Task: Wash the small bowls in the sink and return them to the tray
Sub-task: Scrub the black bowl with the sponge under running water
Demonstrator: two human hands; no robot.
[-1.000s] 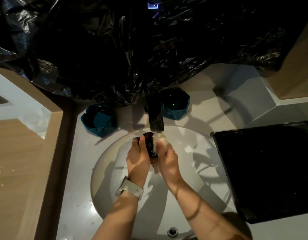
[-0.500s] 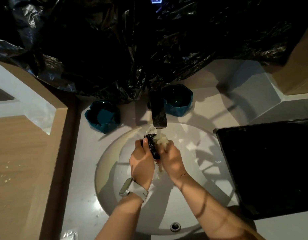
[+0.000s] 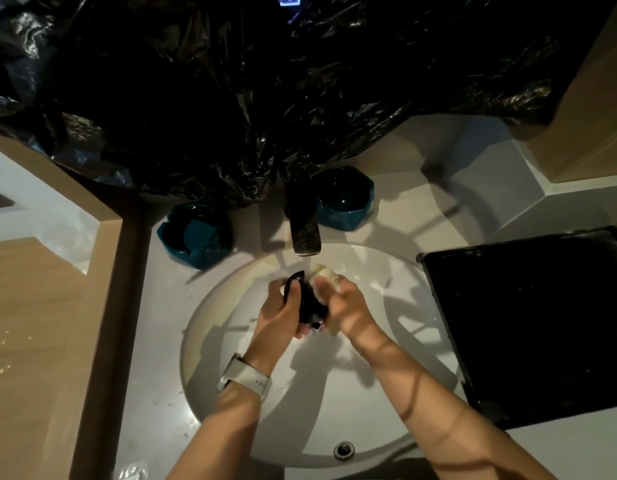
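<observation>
Over the white sink [image 3: 230,341], below the faucet [image 3: 304,223], my left hand [image 3: 282,317] grips a small dark bowl [image 3: 308,299] held on edge. My right hand [image 3: 345,306] holds a pale sponge [image 3: 322,273] pressed against the bowl. Two teal bowls stand on the counter behind the basin, one [image 3: 196,235] left of the faucet and one [image 3: 345,199] right of it. The black tray [image 3: 528,323] lies to the right of the sink.
Black plastic sheeting [image 3: 265,81] hangs over the wall behind the faucet. A wooden counter [image 3: 40,341] runs along the left. The overflow hole [image 3: 344,449] sits at the basin's near rim. A white watch is on my left wrist.
Both hands have stayed under the faucet, shifting slightly while rubbing the sponge over the dark bowl. The view has drifted a little.
</observation>
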